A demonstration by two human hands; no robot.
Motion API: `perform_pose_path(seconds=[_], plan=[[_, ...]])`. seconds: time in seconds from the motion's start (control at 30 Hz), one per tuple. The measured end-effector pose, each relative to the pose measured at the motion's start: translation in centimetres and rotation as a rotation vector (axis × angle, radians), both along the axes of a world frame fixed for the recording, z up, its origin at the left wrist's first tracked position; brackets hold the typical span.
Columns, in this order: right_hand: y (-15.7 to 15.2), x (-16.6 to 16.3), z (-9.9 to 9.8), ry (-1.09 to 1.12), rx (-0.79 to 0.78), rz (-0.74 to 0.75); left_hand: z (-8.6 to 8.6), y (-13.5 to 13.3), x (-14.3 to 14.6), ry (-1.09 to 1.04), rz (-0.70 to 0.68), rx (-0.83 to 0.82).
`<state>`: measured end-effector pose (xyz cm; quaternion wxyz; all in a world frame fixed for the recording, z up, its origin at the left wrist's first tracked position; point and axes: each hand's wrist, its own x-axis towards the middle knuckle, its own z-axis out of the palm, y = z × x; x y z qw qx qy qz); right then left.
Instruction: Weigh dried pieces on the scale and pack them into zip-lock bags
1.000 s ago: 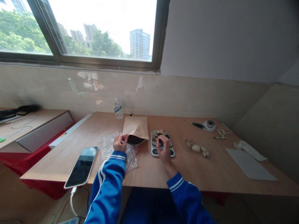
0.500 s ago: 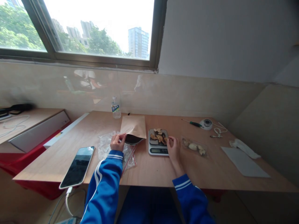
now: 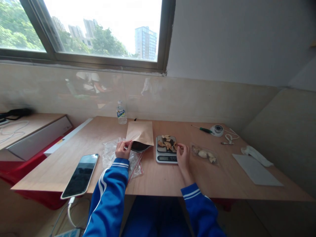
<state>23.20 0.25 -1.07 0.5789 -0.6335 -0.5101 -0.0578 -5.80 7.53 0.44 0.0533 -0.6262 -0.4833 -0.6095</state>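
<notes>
Single head-worn view, forward and down

The camera sits above the near edge of the desk (image 3: 158, 184), facing the window (image 3: 98, 29) and back wall, close over both blue sleeves; no second view shares the scene.

Both forearms in blue sleeves with white cuff stripes, stretched forward over the light wooden tabletop (image 3: 158, 179). Left hand (image 3: 122, 150) curled, knuckles up, fingertips pinched together at the far side. Right hand (image 3: 183, 157) further right, palm turned inward, thumb and forefinger pinched, wrist straight, resting low over that tabletop.
</notes>
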Motion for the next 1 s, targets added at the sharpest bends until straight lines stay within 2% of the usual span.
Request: perform_pose_path(seconds=[0.2,1.0], plan=[[-0.52,-0.25,0.48,0.001,0.008,0.061,-0.05,0.07,-0.03,0.005,0.007,-0.023],[-0.65,-0.19,0.54,-0.031,0.004,0.049,-0.11,0.03,0.02,-0.005,0.004,-0.034]])
